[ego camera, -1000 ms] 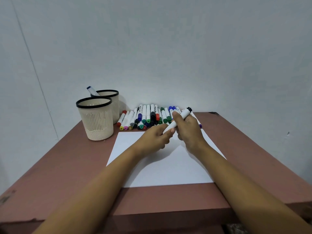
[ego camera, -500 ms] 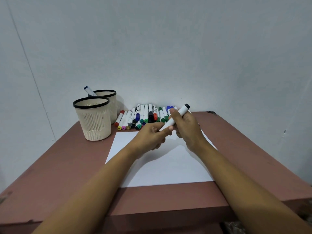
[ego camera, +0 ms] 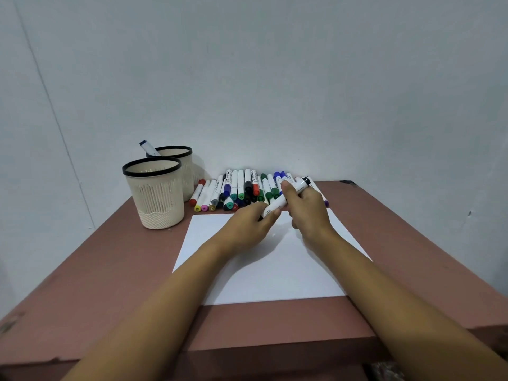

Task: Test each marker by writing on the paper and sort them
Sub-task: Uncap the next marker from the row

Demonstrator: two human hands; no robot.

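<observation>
A white marker [ego camera: 286, 198] with a black end is held slanted above the far edge of the white paper [ego camera: 264, 268]. My right hand [ego camera: 308, 207] grips its upper barrel. My left hand [ego camera: 253, 224] pinches its lower end, and the cap there is hidden by my fingers. A pile of several markers [ego camera: 239, 191] with red, green, blue, black, yellow and pink caps lies behind the paper against the wall. The paper looks blank.
Two cream cups with black rims stand at the back left on the brown table [ego camera: 110, 270]: the front cup [ego camera: 155, 192] and the back cup [ego camera: 176, 166], which has one marker [ego camera: 148, 147] sticking out. A white wall rises right behind.
Both hands have stayed on the marker above the paper's far edge. The marker's black end rose slightly, then came back down a little. The view shifted a bit.
</observation>
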